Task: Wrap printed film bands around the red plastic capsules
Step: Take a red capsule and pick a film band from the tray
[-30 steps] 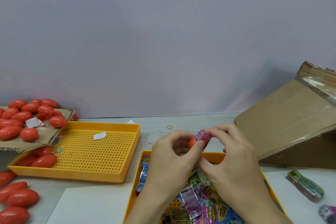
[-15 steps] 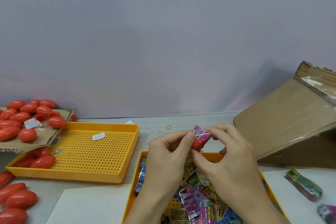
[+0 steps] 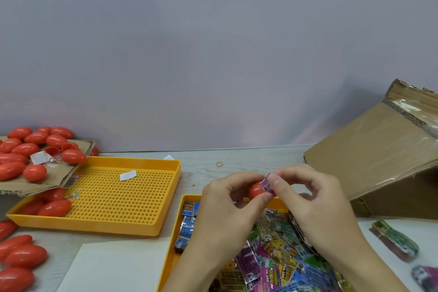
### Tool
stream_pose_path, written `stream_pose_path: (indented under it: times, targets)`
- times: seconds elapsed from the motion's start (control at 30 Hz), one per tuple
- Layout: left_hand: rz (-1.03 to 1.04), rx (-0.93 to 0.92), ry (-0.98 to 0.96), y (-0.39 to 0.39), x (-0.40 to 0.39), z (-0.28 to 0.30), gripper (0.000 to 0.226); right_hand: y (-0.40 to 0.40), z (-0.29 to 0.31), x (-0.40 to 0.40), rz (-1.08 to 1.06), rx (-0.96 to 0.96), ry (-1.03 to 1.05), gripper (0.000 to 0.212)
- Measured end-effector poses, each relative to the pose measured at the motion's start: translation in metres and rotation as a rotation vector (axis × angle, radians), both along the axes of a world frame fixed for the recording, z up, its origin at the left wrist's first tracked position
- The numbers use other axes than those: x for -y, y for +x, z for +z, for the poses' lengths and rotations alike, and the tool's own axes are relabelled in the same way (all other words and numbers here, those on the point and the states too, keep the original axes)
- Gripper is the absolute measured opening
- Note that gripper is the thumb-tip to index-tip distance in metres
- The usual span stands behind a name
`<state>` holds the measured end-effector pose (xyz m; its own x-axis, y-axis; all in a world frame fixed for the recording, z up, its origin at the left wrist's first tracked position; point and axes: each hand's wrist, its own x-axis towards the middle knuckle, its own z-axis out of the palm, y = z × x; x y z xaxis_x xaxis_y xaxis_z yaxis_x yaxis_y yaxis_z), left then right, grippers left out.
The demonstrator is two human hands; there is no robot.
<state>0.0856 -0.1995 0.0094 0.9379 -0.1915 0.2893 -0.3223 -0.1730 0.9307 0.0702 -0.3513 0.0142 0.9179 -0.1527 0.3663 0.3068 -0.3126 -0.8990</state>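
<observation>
i see the counter (image 3: 248, 161), tilted cardboard box (image 3: 379, 149) far right, empty yellow tray (image 3: 123, 197) left, near tray (image 3: 170, 256) of film bands (image 3: 272, 251), both hands raised over it, my left hand (image 3: 227, 211) gripping a red capsule (image 3: 256, 190), my right hand (image 3: 315, 199) pinching a pink band (image 3: 269, 185) on its end

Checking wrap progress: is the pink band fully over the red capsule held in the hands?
Partly on: the pink printed film band covers one end of the red plastic capsule; its left end shows bare.
</observation>
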Motion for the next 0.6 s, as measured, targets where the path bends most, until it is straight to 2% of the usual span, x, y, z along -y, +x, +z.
stream_pose_path:
  times: [0.17,0.4,0.6]
  targets:
    - [0.052,-0.021,0.001,0.0007,0.0002,0.0003,0.04,0.0013,-0.0015,-0.0002,-0.011,-0.031,0.033,0.014]
    - [0.051,-0.013,0.029,0.0005,0.0006,0.0009,0.041,0.0015,-0.0015,-0.0002,-0.018,-0.07,0.047,0.015]
    - [0.044,0.033,0.074,0.0007,0.0002,-0.0012,0.039,0.0007,-0.0003,-0.003,-0.004,-0.023,-0.005,0.009]
